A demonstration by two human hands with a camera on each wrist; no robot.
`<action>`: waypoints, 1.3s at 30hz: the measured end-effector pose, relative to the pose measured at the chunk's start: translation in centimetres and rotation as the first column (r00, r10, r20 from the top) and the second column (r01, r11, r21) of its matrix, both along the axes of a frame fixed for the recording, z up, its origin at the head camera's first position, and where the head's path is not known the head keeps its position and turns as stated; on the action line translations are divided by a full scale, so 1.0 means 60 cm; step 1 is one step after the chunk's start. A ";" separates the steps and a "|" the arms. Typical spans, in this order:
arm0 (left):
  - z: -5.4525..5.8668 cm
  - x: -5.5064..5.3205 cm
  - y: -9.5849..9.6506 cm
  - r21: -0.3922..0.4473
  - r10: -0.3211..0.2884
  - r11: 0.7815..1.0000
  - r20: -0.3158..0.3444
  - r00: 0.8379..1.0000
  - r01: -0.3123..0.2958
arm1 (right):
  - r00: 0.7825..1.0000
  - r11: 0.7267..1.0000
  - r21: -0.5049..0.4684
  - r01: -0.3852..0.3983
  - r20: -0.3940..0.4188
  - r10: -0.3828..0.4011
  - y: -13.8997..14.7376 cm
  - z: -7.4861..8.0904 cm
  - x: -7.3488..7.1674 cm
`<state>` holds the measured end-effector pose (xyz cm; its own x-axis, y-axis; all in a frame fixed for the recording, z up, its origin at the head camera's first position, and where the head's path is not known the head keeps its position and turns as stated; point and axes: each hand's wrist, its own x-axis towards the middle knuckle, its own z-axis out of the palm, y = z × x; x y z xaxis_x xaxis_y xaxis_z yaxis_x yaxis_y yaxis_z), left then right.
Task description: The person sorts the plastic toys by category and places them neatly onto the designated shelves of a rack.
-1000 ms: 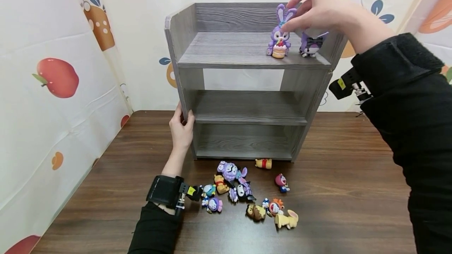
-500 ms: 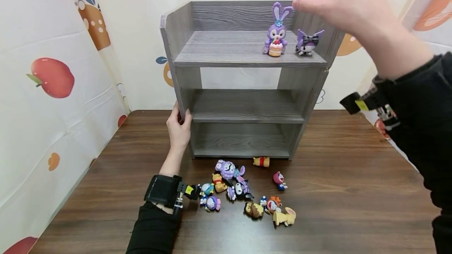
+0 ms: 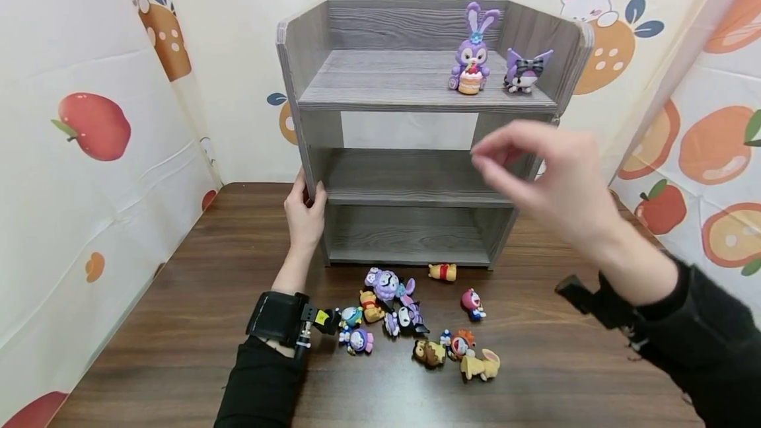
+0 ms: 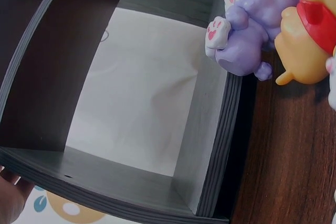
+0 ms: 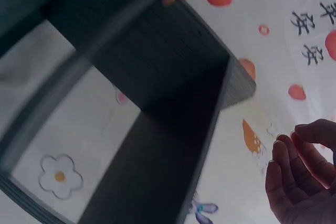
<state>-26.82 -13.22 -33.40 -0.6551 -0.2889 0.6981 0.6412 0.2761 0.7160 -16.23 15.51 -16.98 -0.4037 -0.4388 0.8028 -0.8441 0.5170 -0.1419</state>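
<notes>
My left hand [image 3: 306, 216] grips the left side panel of a grey wooden shelf [image 3: 422, 200], fingers behind the panel and thumb at its front edge. In the air before the shelf's right side hangs my right hand [image 3: 553, 183], its fingers loosely bent and nothing between them. A purple rabbit figurine [image 3: 471, 58] with a cake stands upright on the top board. To its right is a smaller purple figurine [image 3: 526, 71] with a black bow. In the left wrist view, a purple figurine [image 4: 247, 45] lies close to the shelf's bottom edge.
Several figurines lie on the brown table [image 3: 565, 349] before the shelf, among them a red-shirted bear [image 3: 442, 272], a pink-headed figure [image 3: 473, 304], a brown one [image 3: 429, 353] and a yellow long-eared one [image 3: 480, 365]. Printed cloth [image 3: 119, 216] hangs around the table.
My right hand has let go of the rabbit figurine, lifted off it, then come down to the middle boards' height. The rabbit stays on the top board. My left hand keeps its grip.
</notes>
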 end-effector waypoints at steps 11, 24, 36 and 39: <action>0.031 0.034 0.013 -0.018 -0.003 1.000 -0.013 1.000 0.002 | 0.985 0.987 0.122 -0.109 0.143 0.091 -0.005 -0.168 0.003; 0.033 0.036 0.015 -0.013 -0.006 1.000 -0.012 1.000 0.006 | 0.796 0.973 0.148 -0.178 0.602 0.054 -0.006 -0.291 0.005; 0.032 0.036 0.016 -0.013 0.003 1.000 -0.009 1.000 -0.003 | 0.572 0.970 0.147 -0.196 0.820 -0.008 -0.022 -0.323 -0.010; 0.033 0.037 0.017 -0.016 0.002 1.000 -0.008 1.000 -0.002 | 0.512 0.967 0.154 -0.203 0.859 -0.029 -0.027 -0.326 -0.015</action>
<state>-24.58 -12.21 -31.40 -0.6487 -0.2791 0.7080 0.6466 0.2884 0.7062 -17.14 13.91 -36.56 -0.7878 -0.6155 -0.0214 -0.4184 0.5603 -0.7148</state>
